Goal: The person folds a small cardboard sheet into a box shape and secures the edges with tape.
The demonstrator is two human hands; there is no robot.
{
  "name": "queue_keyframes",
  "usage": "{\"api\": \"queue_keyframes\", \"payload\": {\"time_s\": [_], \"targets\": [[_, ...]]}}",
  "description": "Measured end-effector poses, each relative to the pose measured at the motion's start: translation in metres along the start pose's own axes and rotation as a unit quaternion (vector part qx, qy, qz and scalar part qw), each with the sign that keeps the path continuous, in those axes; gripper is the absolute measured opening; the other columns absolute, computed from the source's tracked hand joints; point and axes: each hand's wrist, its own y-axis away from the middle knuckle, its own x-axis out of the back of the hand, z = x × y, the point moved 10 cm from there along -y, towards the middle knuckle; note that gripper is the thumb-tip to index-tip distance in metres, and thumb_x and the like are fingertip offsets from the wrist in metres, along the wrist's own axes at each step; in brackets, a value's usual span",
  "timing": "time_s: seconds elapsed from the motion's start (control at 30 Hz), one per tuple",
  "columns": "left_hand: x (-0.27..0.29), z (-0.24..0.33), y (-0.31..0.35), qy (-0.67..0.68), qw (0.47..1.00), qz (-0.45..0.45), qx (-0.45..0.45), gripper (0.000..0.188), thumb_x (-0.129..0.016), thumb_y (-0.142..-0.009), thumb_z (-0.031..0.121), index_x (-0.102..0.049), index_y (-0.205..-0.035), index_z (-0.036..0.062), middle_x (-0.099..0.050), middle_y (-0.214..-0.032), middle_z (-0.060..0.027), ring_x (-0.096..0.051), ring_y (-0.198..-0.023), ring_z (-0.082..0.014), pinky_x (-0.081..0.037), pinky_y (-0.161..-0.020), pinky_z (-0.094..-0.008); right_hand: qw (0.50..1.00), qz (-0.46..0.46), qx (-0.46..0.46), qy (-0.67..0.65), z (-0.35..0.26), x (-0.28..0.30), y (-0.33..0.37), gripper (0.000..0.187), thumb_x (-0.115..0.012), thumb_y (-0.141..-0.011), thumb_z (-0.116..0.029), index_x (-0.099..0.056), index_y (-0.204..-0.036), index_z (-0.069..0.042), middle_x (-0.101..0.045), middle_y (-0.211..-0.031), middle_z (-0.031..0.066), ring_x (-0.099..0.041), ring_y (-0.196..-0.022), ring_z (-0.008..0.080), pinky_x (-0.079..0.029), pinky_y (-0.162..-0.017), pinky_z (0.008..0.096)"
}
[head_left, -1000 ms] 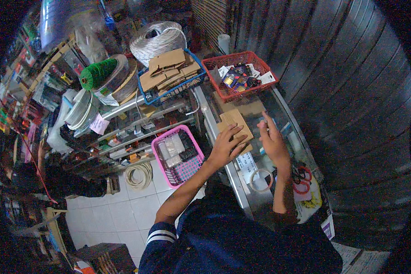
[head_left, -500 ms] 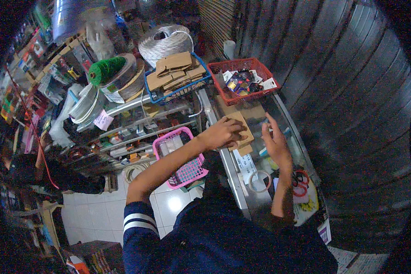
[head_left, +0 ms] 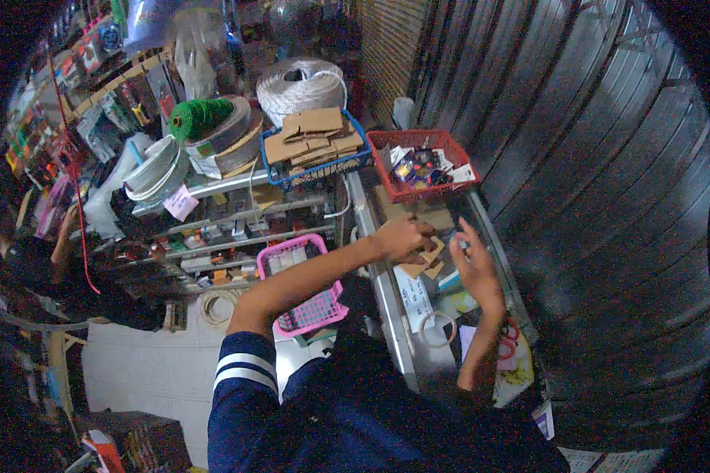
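Observation:
Over the glass counter, my left hand (head_left: pixel 405 239) is curled with its fingers pressed on a piece of folded brown paper (head_left: pixel 431 255). The paper has a bent, angled edge poking out below the fingertips. Just to the right, my right hand (head_left: pixel 477 272) is raised with its index finger stretched up and its thumb apart; something pale shows between them, too small to name. A flat brown sheet (head_left: pixel 434 217) lies on the counter beyond both hands. Nearer me is a pale ring (head_left: pixel 437 329), like a tape roll, beside a white paper with handwriting (head_left: pixel 414 298).
Behind the hands stand a red basket (head_left: pixel 383 169) of small packaged goods and a blue basket (head_left: pixel 315 175) of folded brown paper. A pink basket (head_left: pixel 315 314) sits left of the counter. Red-handled scissors (head_left: pixel 508 344) lie near my right forearm. A corrugated metal wall (head_left: pixel 599 221) rises at right.
My view has shifted slightly. The brown paper under my left hand now shows as a smaller, angled shape, and the left fingers are curled more tightly. My right hand stays raised beside it.

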Motion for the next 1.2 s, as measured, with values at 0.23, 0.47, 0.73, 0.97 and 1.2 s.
{"api": "queue_keyframes", "payload": {"time_s": [0.23, 0.47, 0.73, 0.97, 1.2], "targets": [[0.006, 0.019, -0.002, -0.041, 0.999, 0.0, 0.016, 0.049, -0.068, -0.079, 0.049, -0.065, -0.119, 0.021, -0.053, -0.132, -0.0109, -0.051, -0.121, -0.0317, -0.034, -0.101, -0.0551, 0.997, 0.0, -0.07, -0.016, 0.007, 0.011, 0.005, 0.057, -0.06, -0.096, -0.035, -0.042, -0.145, -0.012, -0.061, -0.123, 0.0167, -0.061, -0.103, 0.0265, -0.048, -0.089, 0.0376], [-0.01, 0.01, 0.008, 0.094, 0.953, -0.207, 0.201, 0.066, -0.063, -0.082, 0.056, -0.053, -0.132, 0.0155, -0.056, -0.128, -0.0183, -0.061, -0.107, -0.0407, -0.051, -0.086, -0.0543, 0.996, -0.024, -0.089, 0.008, 0.025, 0.009, 0.011, 0.062, -0.06, -0.094, -0.039, -0.041, -0.146, -0.011, -0.057, -0.131, 0.0179, -0.061, -0.106, 0.0279, -0.048, -0.09, 0.0379], [0.006, 0.006, 0.02, 0.008, 0.954, -0.155, 0.258, 0.063, -0.05, -0.089, 0.061, -0.052, -0.132, 0.0149, -0.069, -0.081, -0.0215, -0.068, -0.074, -0.0405, -0.055, -0.068, -0.0518, 0.984, -0.121, -0.117, 0.056, 0.053, -0.013, 0.012, 0.065, -0.057, -0.094, -0.046, -0.043, -0.143, -0.005, -0.053, -0.137, 0.0216, -0.053, -0.125, 0.0325, -0.043, -0.101, 0.0396], [-0.006, 0.006, 0.045, 0.128, 0.928, -0.003, 0.351, 0.063, -0.05, -0.09, 0.061, -0.052, -0.132, 0.0138, -0.068, -0.086, -0.0209, -0.068, -0.079, -0.0402, -0.054, -0.067, -0.0507, 0.975, -0.193, -0.097, 0.052, 0.06, -0.051, 0.019, 0.066, -0.054, -0.095, -0.047, -0.041, -0.144, -0.005, -0.051, -0.14, 0.022, -0.051, -0.127, 0.0359, -0.04, -0.105, 0.0412], [-0.013, 0.004, 0.056, 0.146, 0.923, 0.086, 0.345, 0.06, -0.051, -0.092, 0.054, -0.047, -0.133, 0.0115, -0.066, -0.097, -0.0228, -0.066, -0.085, -0.0436, -0.052, -0.071, -0.0528, 0.983, -0.172, -0.057, 0.036, 0.031, -0.07, 0.013, 0.051, -0.056, -0.094, -0.043, -0.047, -0.138, -0.019, -0.066, -0.113, 0.0216, -0.064, -0.099, 0.0417, -0.051, -0.086, 0.0476]]}}
